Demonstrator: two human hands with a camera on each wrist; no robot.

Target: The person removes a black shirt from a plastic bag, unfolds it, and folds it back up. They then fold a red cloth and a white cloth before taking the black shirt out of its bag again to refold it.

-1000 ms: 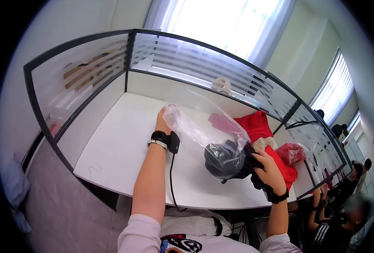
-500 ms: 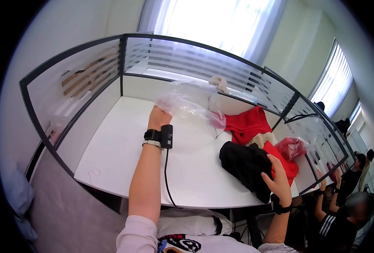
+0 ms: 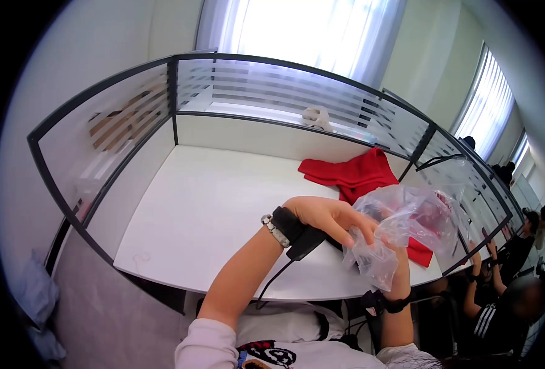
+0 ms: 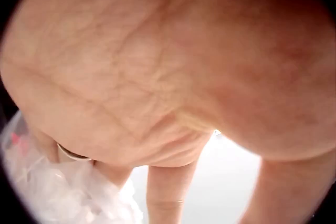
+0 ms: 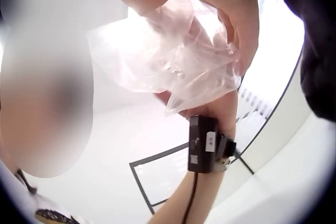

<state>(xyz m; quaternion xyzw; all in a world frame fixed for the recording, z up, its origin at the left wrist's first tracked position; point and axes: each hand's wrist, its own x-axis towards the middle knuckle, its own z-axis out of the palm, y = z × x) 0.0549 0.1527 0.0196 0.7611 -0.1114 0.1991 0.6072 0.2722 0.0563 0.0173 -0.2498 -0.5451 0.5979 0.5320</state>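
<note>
Your left grip (image 3: 328, 218) and right grip (image 3: 400, 275) both clench the crumpled clear plastic bag (image 3: 411, 218) above the right front edge of the white table (image 3: 211, 209). It looks feather-light, limp and slippery: take bunched folds, not a single film layer.

Red garment (image 3: 354, 174) on white desk (image 3: 211, 203)

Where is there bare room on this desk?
The desk is bare left and middle, between the partition and the red garment. Front right is crowded: left hand and right hand at the plastic bag.
</note>
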